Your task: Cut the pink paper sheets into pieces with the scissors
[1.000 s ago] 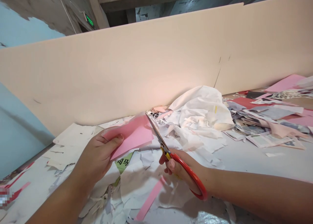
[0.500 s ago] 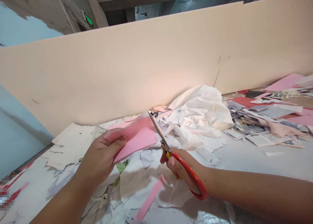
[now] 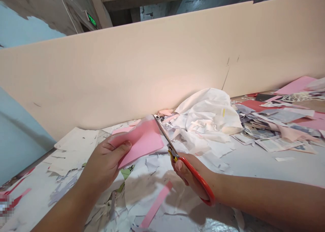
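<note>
My left hand (image 3: 108,161) pinches a pink sheet of paper (image 3: 142,140) between thumb and fingers, with the thumb on top. The sheet is held up above the littered table and looks slightly bent. My right hand (image 3: 190,172) is closed around the red handles of a pair of scissors (image 3: 175,151), whose blades point up and away along the sheet's right edge. The blades look nearly together. Below the hands, a narrow pink paper strip (image 3: 156,205) lies on white scraps.
A beige panel (image 3: 127,76) stands along the table's far side. Crumpled white paper (image 3: 210,113) leans against it. Piled cut paper pieces (image 3: 266,123) lie at the right, white sheets (image 3: 76,144) at the left. Red strips (image 3: 19,198) sit at the far left.
The scissor handles have drawn closer together as my right fingers closed. The pink sheet has stayed almost in place.
</note>
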Demonstrator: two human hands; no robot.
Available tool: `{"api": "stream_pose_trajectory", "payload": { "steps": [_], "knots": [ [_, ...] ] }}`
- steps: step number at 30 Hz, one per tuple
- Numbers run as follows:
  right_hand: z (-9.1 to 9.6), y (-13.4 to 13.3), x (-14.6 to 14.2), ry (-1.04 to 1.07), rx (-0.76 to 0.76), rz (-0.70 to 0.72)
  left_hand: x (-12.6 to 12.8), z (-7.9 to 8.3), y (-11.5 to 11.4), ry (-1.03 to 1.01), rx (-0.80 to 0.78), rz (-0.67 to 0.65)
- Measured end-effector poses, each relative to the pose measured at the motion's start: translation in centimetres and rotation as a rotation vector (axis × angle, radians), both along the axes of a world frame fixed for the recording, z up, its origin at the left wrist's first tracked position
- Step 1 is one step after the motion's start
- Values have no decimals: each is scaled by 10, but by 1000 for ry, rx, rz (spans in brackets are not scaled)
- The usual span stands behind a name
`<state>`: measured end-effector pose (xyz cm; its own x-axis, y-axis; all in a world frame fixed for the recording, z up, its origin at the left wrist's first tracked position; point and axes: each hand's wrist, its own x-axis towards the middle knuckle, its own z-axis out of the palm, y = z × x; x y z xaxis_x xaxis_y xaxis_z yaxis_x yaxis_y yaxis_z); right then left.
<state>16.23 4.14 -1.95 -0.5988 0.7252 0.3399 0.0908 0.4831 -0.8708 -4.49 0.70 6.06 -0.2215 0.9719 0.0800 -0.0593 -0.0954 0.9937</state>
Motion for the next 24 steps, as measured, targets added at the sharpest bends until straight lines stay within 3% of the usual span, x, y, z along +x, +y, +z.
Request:
{"api": "stream_pose_trajectory", "payload": {
  "steps": [16, 24],
  "knots": [
    [12, -3, 0, -95, 43, -27, 1, 0, -1, 9, -9, 14],
    [8, -3, 0, -9, -91, 11, 6, 8, -2, -7, -29, 41]
  ]
}}
